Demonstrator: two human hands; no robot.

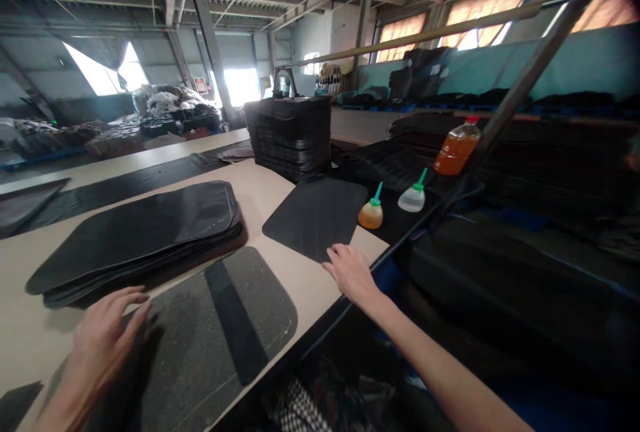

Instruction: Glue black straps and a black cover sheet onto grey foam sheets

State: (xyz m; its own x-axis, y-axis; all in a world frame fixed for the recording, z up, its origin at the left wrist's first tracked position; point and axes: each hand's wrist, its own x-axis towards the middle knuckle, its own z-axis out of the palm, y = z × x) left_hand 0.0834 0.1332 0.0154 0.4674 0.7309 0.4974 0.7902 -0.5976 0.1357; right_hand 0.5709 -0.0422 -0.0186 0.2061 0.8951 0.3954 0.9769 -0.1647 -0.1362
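Left hand (107, 342) lower left, fingers flat, released, steadying grey panel (210, 332) on bench (273, 195); right hand (350, 273) centre, fingers loose, touching black sheet (315, 215) edge.

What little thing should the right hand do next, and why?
Probably the right hand should close its fingers on the near edge of the black sheet and lift it. Its fingertips rest at that edge, hand open, while the left hand lies flat on the gray mat.

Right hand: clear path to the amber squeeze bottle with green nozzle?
Probably yes. The right hand lies open at the near edge of the flat black rounded sheet; the amber squeeze bottle with green nozzle stands just beyond, only bare beige tabletop between.
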